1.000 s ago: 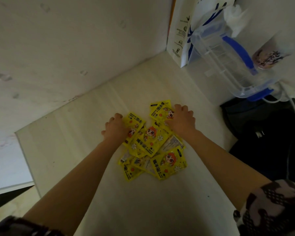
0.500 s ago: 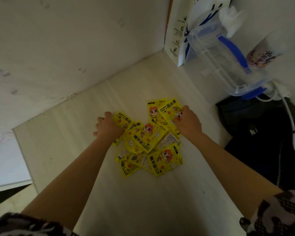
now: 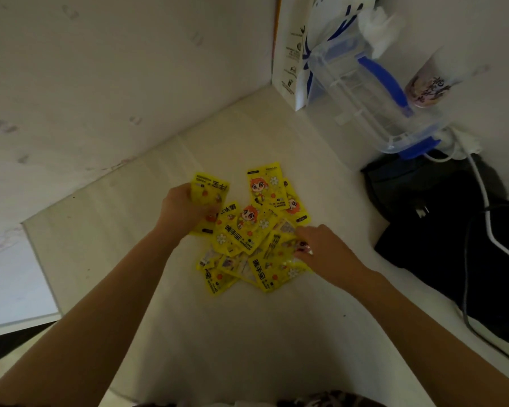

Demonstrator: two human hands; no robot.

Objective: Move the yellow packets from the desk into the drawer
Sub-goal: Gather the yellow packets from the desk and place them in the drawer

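Note:
Several yellow packets (image 3: 241, 230) with an orange-haired cartoon figure lie in a loose overlapping pile on the pale desk (image 3: 218, 333). My left hand (image 3: 182, 208) is at the pile's left edge, fingers closed on one yellow packet (image 3: 207, 192) that sticks up past the hand. My right hand (image 3: 323, 249) rests on the pile's right side, fingers pressing on a packet (image 3: 279, 248) there. Two packets (image 3: 266, 186) lie at the far end of the pile, apart from both hands. No drawer is in view.
A clear plastic container with blue handle and clips (image 3: 365, 92) leans at the back right beside a white paper bag (image 3: 291, 54). A black bag (image 3: 453, 245) with a white cable (image 3: 482, 189) fills the right side. A wall panel (image 3: 100, 83) borders the desk's left.
My left hand has closed on a packet at the pile's left and lifted its end. My right hand has slid from the far packets back toward me, onto the pile's right side.

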